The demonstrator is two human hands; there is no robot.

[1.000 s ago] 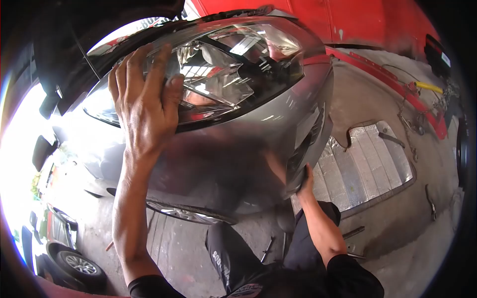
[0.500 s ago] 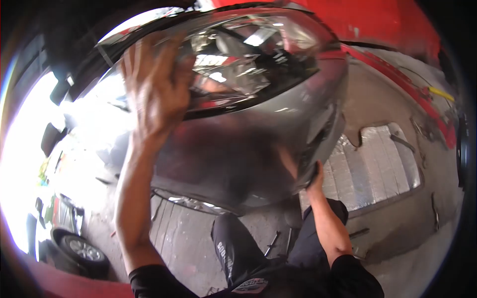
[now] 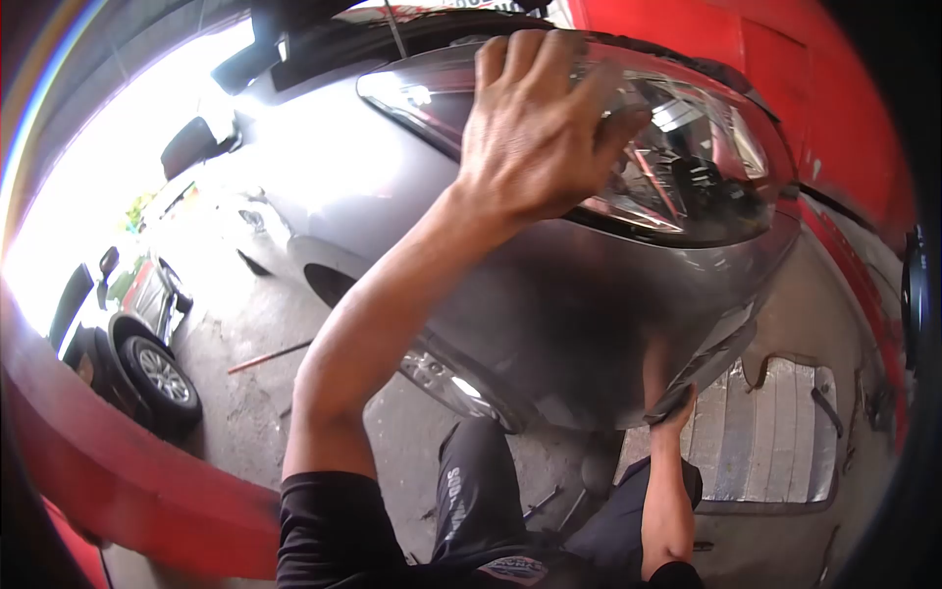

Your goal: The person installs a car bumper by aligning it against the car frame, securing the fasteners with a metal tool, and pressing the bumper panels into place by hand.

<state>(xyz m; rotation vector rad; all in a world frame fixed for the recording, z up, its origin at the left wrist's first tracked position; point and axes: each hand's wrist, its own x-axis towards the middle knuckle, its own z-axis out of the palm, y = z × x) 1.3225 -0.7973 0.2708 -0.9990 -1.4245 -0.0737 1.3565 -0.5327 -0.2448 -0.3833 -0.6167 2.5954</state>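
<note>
A dark grey car front fills the middle, with a clear headlight (image 3: 687, 187) set above its bumper (image 3: 559, 314). Over the headlight's left part lies my left hand (image 3: 540, 137), back of the hand toward me, fingers stretched and thumb apart. It holds nothing visible; whether the palm presses on the lens I cannot tell. Low on the bumper, my right hand (image 3: 674, 417) grips the edge by the dark lower opening, its fingers partly hidden behind it.
On the floor at right lies a silver reflective sunshade (image 3: 756, 432). A red panel (image 3: 687, 39) stands behind the car. A dark car's wheel (image 3: 160, 376) is at left, near a thin rod (image 3: 270, 357). A red curved bar (image 3: 147, 481) crosses the lower left.
The view has swung left, so the car sits further right in it. My left hand, blurred before, now shows sharply and nearer the headlight's middle. My right hand stays at the bumper edge.
</note>
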